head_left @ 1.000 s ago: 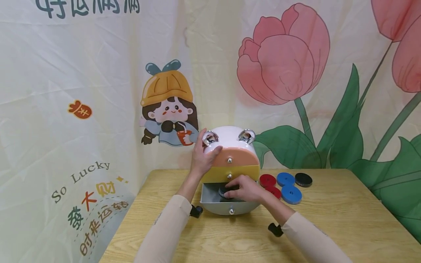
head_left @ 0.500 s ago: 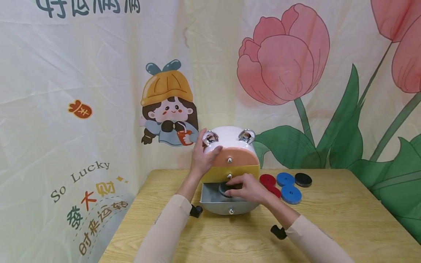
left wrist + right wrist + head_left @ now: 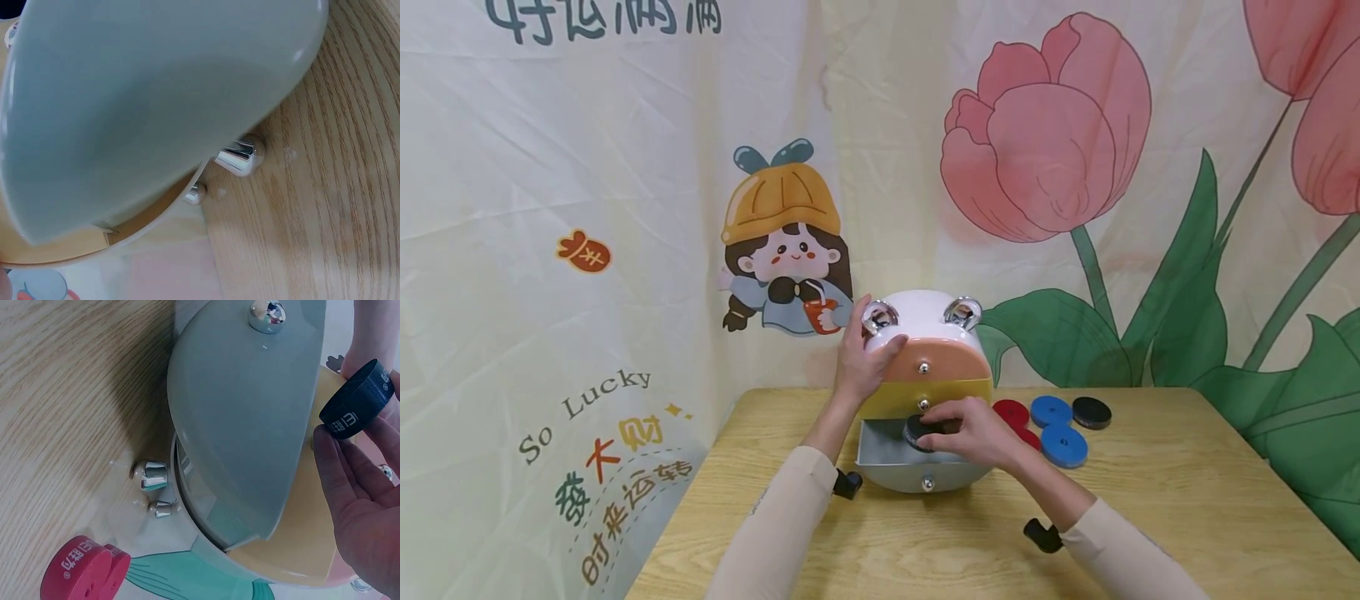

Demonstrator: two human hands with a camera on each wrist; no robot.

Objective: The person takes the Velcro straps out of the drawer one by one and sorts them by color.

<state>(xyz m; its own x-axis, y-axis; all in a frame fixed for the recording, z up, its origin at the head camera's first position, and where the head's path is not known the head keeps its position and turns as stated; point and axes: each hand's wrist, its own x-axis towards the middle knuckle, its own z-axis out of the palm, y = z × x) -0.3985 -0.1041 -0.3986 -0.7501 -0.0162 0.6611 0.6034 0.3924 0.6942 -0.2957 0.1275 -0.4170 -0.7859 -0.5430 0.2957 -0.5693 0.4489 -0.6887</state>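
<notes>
My right hand (image 3: 976,433) pinches a black round disc (image 3: 916,433) between thumb and fingers, over the pulled-out grey bottom drawer (image 3: 887,477). In the right wrist view the disc (image 3: 356,403) is tilted and shows a ribbed rim with white lettering. My left hand (image 3: 861,358) holds the upper left side of the small white cabinet (image 3: 921,317), thumb across its front edge. Above the grey drawer, the orange drawer (image 3: 955,360) and yellow drawer (image 3: 891,397) are pushed in. The drawer's grey front (image 3: 156,94) fills much of the left wrist view.
To the cabinet's right on the wooden table (image 3: 1150,500) lie two red discs (image 3: 1011,412), two blue discs (image 3: 1064,445) and another black disc (image 3: 1092,412). Silver ball feet (image 3: 153,475) hold the cabinet up. A printed cloth (image 3: 880,167) hangs behind the table.
My right hand has drawn slightly to the right and up with the black disc, which shows more clearly over the drawer. My left hand has stayed on the cabinet.
</notes>
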